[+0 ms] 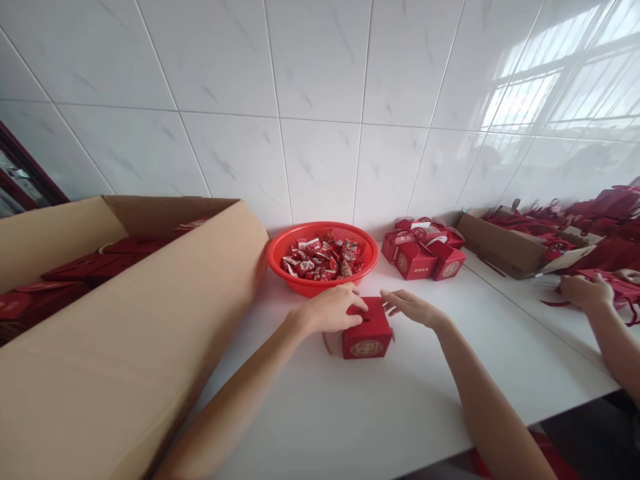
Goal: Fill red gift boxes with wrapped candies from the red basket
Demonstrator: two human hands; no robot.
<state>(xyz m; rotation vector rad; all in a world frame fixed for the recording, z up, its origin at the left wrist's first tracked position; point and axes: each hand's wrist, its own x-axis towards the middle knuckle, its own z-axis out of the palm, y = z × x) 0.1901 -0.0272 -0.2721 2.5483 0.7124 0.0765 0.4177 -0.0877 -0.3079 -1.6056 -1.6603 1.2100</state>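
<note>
A red gift box (367,328) with a gold round emblem on its front stands on the white table, its flat top closed and a small hole showing in it. My left hand (334,309) lies over the top's left edge, with thumb and fingers apart and touching the box. By the box's back right corner is my right hand (411,307), its fingers stretched out; whether they touch the box I cannot tell. A pale strap sticks out at the box's left side. Just behind stands a red plastic basket (286,285) filled with wrapped candies (320,259).
At the left a big cardboard box (200,293) holds red boxes (107,263). Several finished-looking gift boxes (420,257) stand near the tiled wall. Farther right are a carton (493,252) of red items and a co-worker's hands (587,291) on a red box.
</note>
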